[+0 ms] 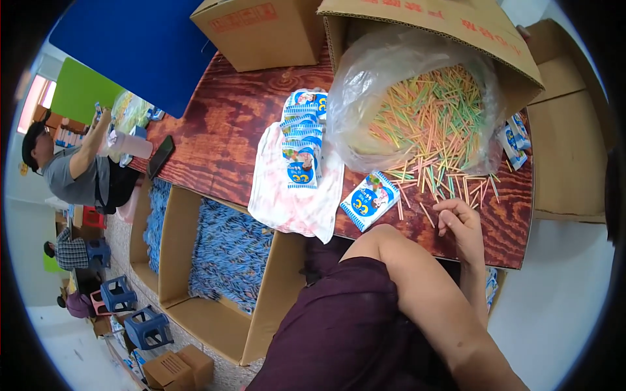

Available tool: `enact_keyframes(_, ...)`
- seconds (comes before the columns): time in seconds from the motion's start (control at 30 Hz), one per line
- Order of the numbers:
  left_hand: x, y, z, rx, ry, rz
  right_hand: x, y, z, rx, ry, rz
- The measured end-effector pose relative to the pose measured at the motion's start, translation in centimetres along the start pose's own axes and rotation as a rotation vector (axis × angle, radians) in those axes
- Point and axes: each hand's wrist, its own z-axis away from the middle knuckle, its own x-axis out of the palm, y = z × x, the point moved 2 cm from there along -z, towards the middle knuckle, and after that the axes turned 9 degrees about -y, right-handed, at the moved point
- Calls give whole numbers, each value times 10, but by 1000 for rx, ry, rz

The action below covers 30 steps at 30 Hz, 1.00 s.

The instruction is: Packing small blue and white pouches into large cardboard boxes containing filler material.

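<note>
My right hand (pixel 460 225) is at the near edge of the worktop (pixel 222 143), its fingers half curled with a narrow gap between them. I see nothing held in it; its fingertips are just beside the loose pastel sticks (pixel 456 186), and I cannot tell whether they touch one. My left hand is out of view, so I cannot tell its state; a bare forearm (pixel 450 306) crosses in front of my right wrist and runs off at the lower right.

The sticks, pink, yellow and green, fill a clear plastic bag (pixel 355 98) in the mouth of a tipped cardboard box (pixel 430 16), and some spill out onto the wood before me. Just left of the spill lies a single blue-and-white packet (pixel 370 201). Further left, a row of packets (pixel 301 140) overlaps on a pink-stained white cloth (pixel 274 189), whose corner hangs over the edge. More packets (pixel 515 142) lie right of the bag.

Below the worktop, a cardboard carton (pixel 176 247) holds a dense mass of small blue pieces (pixel 228 254). Across the room, on the left, a co-worker in a grey top (pixel 75 176) raises an arm.
</note>
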Motion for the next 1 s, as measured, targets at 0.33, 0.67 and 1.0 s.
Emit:
enact_keyframes(0.33, 13, 95, 215, -323, 1400, -1044, -12, 9, -2, 36, -35, -63)
enact_keyframes(0.67, 48, 84, 325, -1059, 2143, -2103, 25, 7, -36, -20, -195, -85)
enact_keyframes(1.0, 61, 87, 335, -1084, 1813, -2359, 9, 22, -22, 22, -152, -19)
